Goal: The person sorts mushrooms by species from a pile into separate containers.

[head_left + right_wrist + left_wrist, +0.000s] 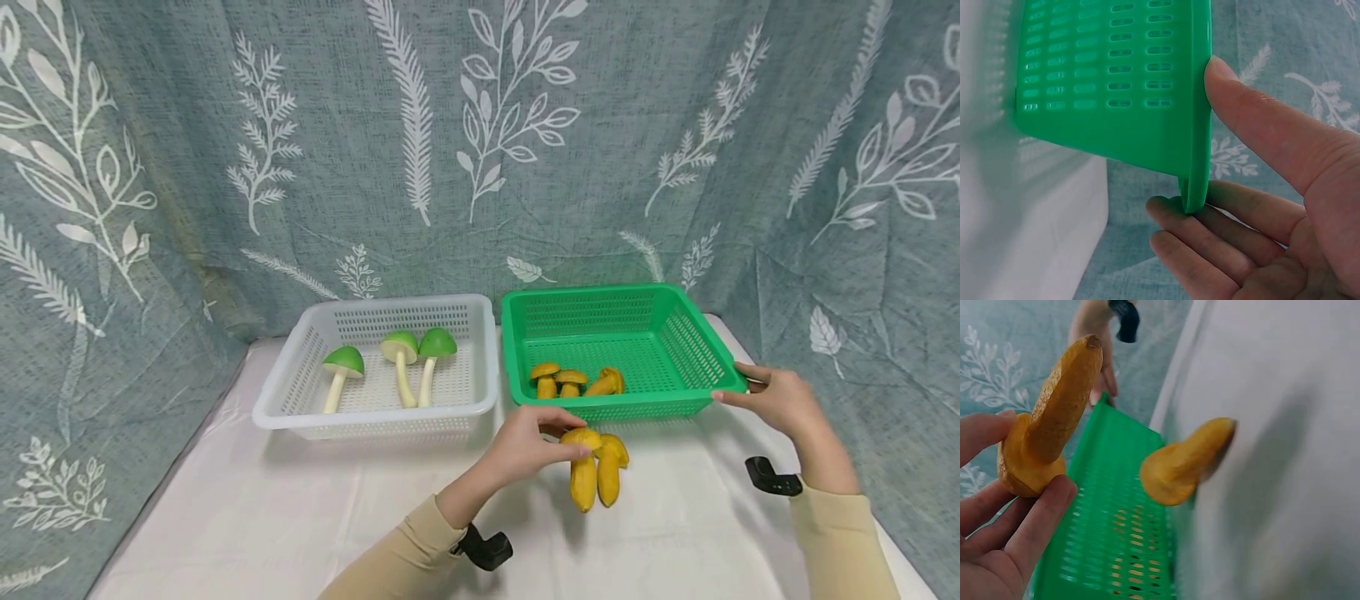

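My left hand pinches a yellow mushroom by its cap, thumb on one side and fingers on the other, stem toward me. In the left wrist view this mushroom is above the table. A second yellow mushroom lies on the cloth just right of it, in front of the green basket. At that basket's front right corner, my right hand holds the rim. The right wrist view shows its thumb against the rim, with fingers around the corner. Three yellow mushrooms lie inside, along the front wall.
Left of the green basket stands a white basket with three green-capped, pale-stemmed mushrooms. Both baskets sit at the back of a table with a white cloth. A patterned grey-green curtain hangs behind and at both sides.
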Motion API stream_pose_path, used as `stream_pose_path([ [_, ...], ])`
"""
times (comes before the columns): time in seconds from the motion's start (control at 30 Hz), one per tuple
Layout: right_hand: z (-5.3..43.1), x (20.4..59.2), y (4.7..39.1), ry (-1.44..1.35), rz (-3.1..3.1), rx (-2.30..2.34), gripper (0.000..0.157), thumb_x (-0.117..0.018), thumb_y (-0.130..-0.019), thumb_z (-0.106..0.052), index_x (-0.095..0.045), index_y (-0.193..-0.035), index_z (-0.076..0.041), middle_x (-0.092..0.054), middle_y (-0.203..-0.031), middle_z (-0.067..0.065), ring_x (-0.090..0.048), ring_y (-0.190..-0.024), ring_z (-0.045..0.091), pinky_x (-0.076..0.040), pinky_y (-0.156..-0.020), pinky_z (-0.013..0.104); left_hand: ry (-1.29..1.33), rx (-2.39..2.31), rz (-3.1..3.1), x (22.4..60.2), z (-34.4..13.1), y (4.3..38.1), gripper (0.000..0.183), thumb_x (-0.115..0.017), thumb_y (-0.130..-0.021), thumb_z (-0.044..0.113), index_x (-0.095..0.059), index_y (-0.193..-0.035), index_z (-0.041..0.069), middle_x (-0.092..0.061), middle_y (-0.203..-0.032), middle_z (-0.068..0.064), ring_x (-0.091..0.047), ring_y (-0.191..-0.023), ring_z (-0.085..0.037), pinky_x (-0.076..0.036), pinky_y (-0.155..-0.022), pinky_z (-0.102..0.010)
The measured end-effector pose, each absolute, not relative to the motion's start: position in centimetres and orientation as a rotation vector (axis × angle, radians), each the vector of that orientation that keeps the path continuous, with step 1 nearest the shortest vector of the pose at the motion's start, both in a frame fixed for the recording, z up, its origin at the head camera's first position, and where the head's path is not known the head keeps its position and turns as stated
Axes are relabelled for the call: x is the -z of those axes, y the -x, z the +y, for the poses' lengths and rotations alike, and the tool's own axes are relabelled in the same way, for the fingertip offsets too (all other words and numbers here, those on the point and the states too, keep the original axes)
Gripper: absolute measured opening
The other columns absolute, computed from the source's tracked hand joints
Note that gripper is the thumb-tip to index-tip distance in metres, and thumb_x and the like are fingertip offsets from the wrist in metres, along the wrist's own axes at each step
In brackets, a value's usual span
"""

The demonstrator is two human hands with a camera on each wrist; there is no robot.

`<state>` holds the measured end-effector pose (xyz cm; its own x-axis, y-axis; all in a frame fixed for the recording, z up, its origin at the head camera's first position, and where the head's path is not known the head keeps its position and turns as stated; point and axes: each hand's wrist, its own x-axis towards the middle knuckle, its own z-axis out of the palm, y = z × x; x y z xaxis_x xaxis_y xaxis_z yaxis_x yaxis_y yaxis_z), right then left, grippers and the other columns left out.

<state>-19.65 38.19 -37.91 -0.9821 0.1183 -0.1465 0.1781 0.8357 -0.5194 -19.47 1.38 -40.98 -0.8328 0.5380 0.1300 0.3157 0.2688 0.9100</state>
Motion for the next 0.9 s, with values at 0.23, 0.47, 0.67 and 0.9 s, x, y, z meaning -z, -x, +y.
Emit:
stream_pose_path([
  [0.23,38.3,38.0,19.7,-0.23,2.913,0.835,0.1,-0.063,-0.079,-0.064,-0.028,-0.147,0.0,-0.044,-0.131,0.039,-0.039,-0.117,0.058,-0.043,-0.086,0.063,-0.848,-1.603,2.358,39.2,1.3,20.5,0.03,-0.078,-0.079,0.025,-0.073,-0.106,0.014,-0.072,-0.099,0.0,-0.064,-0.086,-0.009,-0.053,-0.077,-0.024],
  [0.47,38.3,38.1,19.8,-0.228,2.92,0.836,0.101,-0.063,-0.079,-0.065,-0.028,-0.147,0.0,-0.045,-0.131,0.038,-0.039,-0.117,0.057,-0.044,-0.086,0.062,-0.844,-1.598,2.381,37.5,1.0,22.0,0.033,-0.077,-0.079,0.026,-0.072,-0.109,0.014,-0.071,-0.102,-0.001,-0.065,-0.086,-0.01,-0.053,-0.077,-0.023],
  [0.67,38.3,38.2,19.8,-0.225,2.921,0.847,0.1,-0.064,-0.079,-0.064,-0.028,-0.147,0.001,-0.046,-0.13,0.038,-0.041,-0.117,0.057,-0.044,-0.086,0.062,-0.844,-1.578,2.392,36.8,0.7,23.8,0.034,-0.075,-0.081,0.025,-0.071,-0.111,0.009,-0.071,-0.103,-0.004,-0.066,-0.085,-0.011,-0.054,-0.076,-0.023],
  [0.9,38.2,38.2,19.8,-0.226,2.922,0.85,0.1,-0.064,-0.079,-0.063,-0.028,-0.147,0.002,-0.047,-0.13,0.038,-0.042,-0.117,0.057,-0.044,-0.086,0.062,-0.789,-1.536,2.427,35.8,0.7,25.6,0.035,-0.075,-0.082,0.025,-0.07,-0.113,0.01,-0.07,-0.107,-0.005,-0.066,-0.092,-0.016,-0.054,-0.077,-0.024],
])
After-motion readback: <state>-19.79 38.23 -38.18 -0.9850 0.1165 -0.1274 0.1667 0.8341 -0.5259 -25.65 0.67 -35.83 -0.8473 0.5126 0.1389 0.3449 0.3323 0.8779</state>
